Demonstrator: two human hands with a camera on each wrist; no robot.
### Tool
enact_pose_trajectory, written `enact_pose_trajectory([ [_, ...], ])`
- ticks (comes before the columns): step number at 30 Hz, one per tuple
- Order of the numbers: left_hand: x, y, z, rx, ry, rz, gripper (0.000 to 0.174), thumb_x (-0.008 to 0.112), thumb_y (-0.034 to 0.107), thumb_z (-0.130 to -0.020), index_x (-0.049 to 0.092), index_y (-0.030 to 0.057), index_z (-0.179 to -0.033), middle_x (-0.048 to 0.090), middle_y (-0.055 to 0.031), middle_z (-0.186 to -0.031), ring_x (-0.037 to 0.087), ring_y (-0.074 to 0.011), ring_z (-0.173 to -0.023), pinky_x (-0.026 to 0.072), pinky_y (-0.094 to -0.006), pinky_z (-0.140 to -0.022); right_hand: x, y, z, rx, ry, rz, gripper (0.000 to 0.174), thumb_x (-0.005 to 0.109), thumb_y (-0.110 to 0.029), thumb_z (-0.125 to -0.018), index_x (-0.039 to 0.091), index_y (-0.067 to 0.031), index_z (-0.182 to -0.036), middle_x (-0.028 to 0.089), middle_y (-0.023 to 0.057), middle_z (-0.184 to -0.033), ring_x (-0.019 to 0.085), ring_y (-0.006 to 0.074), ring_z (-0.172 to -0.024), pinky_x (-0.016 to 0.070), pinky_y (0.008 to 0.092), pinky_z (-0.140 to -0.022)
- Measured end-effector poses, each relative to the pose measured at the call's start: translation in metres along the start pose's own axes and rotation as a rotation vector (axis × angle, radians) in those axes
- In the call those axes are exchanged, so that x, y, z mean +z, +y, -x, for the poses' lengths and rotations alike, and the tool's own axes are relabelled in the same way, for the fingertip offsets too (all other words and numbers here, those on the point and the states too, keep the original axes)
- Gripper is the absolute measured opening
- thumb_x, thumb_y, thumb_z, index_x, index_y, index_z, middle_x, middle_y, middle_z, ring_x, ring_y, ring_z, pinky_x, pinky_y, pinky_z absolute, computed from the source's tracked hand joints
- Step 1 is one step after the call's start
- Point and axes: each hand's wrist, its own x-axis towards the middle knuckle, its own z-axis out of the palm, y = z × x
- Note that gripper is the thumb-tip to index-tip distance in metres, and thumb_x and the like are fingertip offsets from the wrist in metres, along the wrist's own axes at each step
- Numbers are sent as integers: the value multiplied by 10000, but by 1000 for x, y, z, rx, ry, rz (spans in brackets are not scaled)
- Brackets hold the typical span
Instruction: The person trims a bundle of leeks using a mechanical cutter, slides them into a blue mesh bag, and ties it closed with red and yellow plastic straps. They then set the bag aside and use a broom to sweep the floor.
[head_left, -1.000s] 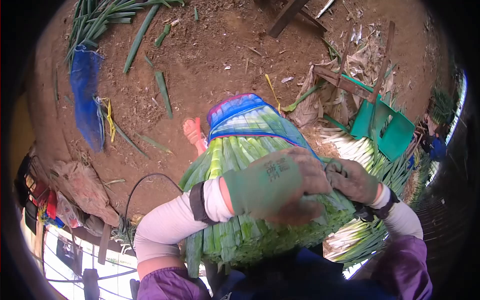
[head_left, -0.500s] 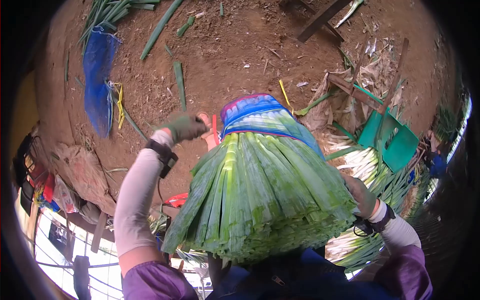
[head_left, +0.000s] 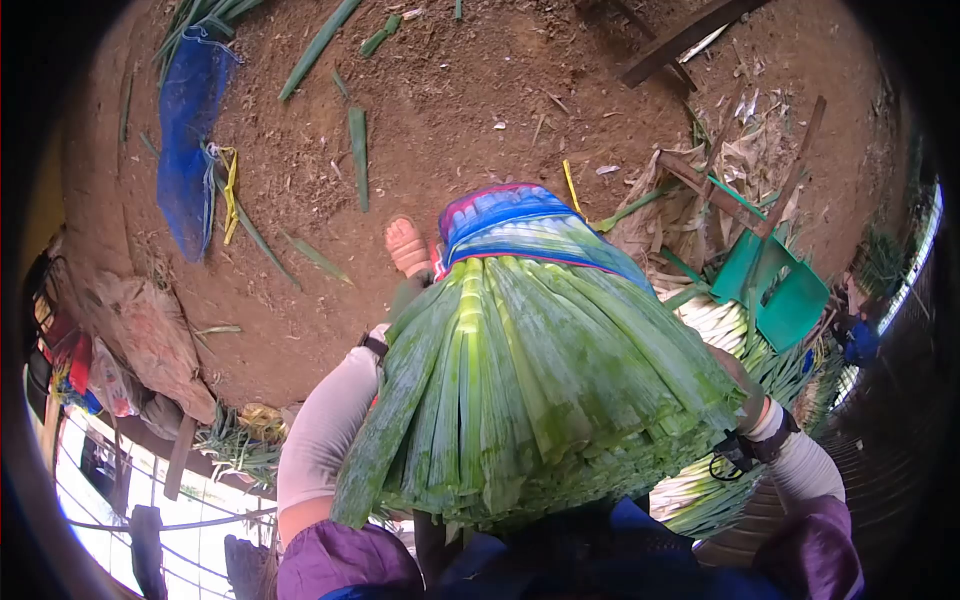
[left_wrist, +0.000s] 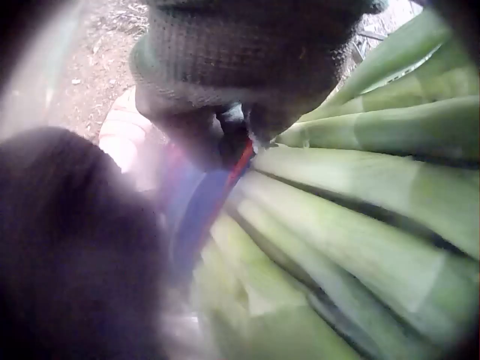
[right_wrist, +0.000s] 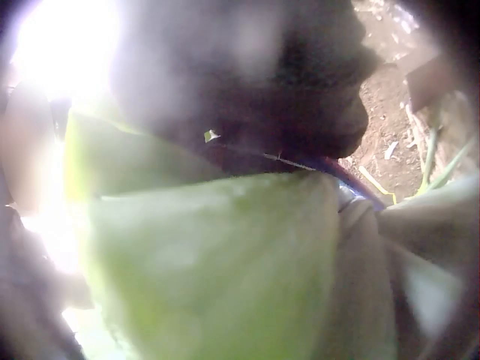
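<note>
A large bundle of green leek leaves [head_left: 540,370] spreads toward the wearer, its far end wrapped in a blue mesh bag [head_left: 540,225] with a red edge. At the bundle's left side, the gloved left hand [head_left: 405,296] is mostly hidden by leaves. In the left wrist view, the left hand's [left_wrist: 247,67] curled fingers grip the mesh's red edge [left_wrist: 238,166] beside the pale stalks. The gloved right hand [head_left: 742,388] is against the bundle's right side, partly covered by leaves. Blurred and dark, the right hand [right_wrist: 255,82] lies over leaves [right_wrist: 217,262]; its fingertips are unclear.
Another blue mesh bag [head_left: 190,140] lies on the soil at left. A green plastic seat [head_left: 790,310] and loose leeks [head_left: 715,325] are at right. A bare foot [head_left: 405,243] shows beyond the bundle's left side; a wooden bar [head_left: 690,38] is at the back.
The left hand has gone from atop the leaves, out to the left, then back in to the bundle's left side by the mesh. The leaves have spread wider, and the right hand has moved slightly right.
</note>
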Motion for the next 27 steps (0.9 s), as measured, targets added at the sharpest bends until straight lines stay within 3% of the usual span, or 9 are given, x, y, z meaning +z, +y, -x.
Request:
enact_pose_trajectory([
  [3, -4, -38, 9, -37, -124, 189, 422, 596, 304, -909, 605, 49, -1245, 665, -160, -1142, 631, -235, -1001, 484, -383, -873, 1, 5, 1, 86, 0, -160, 688, 686, -269, -852, 400, 12, -1411, 565, 114, -1262, 560, 195, -1114, 427, 337, -968],
  [9, -24, 23, 127, 192, -132, 86, 385, 586, 193, -882, 595, 38, -1234, 652, -168, -1157, 614, -279, -1045, 470, -390, -906, -3, -5, -6, 105, 0, -232, 721, 630, -364, -894, 360, 17, -1444, 519, 96, -1364, 510, 166, -1200, 397, 334, -1026],
  [14, -13, 82, 239, 434, -32, -91, 373, 578, 101, -860, 588, 29, -1225, 642, -174, -1171, 600, -316, -1081, 459, -397, -934, -6, 41, -18, -37, 82, -323, 486, 508, -178, -983, 397, 9, -1417, 529, 78, -1357, 511, 132, -1190, 406, 319, -1034],
  [20, 38, 113, 339, 479, 213, -79, 364, 577, 33, -835, 596, 22, -1198, 642, -174, -1157, 590, -359, -1094, 452, -412, -947, -5, 40, -45, -59, 89, -499, 393, 590, -128, -927, 516, -2, -1293, 593, 68, -1241, 541, 132, -1136, 443, 304, -992],
  [21, 39, 106, 340, 456, 219, -165, 358, 584, 40, -836, 600, 23, -1193, 641, -173, -1157, 590, -359, -1090, 453, -411, -946, 0, 26, -35, -190, 132, -152, 426, 620, -94, -896, 511, -11, -1299, 599, 65, -1223, 546, 132, -1127, 450, 301, -979],
  [22, 40, 95, 337, 431, 229, -248, 353, 590, 46, -836, 603, 23, -1188, 641, -173, -1157, 591, -360, -1085, 454, -411, -946, 17, 23, -18, -202, 216, -412, 438, 631, -102, -885, 509, -13, -1296, 606, 75, -1199, 556, 141, -1107, 453, 301, -963],
  [24, 38, 86, 334, 463, 260, -343, 343, 602, 60, -838, 609, 24, -1179, 641, -172, -1155, 593, -355, -1082, 457, -411, -944, 33, 20, 17, -194, 238, 15, 392, 591, -140, -921, 523, -16, -1286, 614, 106, -1186, 564, 160, -1096, 447, 314, -961],
  [26, 31, 94, 326, 581, 286, -378, 334, 614, 75, -839, 615, 26, -1169, 642, -172, -1152, 596, -344, -1082, 460, -410, -942, 51, 13, 42, -109, 272, 87, 374, 564, -176, -943, 530, -11, -1277, 624, 126, -1160, 570, 168, -1082, 444, 316, -955],
  [27, 36, 93, 323, 507, 285, -206, 325, 604, 76, -845, 613, 20, -1165, 642, -166, -1143, 601, -332, -1066, 467, -397, -926, 55, 8, 48, -67, 295, 125, 369, 551, -194, -954, 533, -8, -1273, 629, 136, -1148, 574, 171, -1075, 443, 317, -952],
])
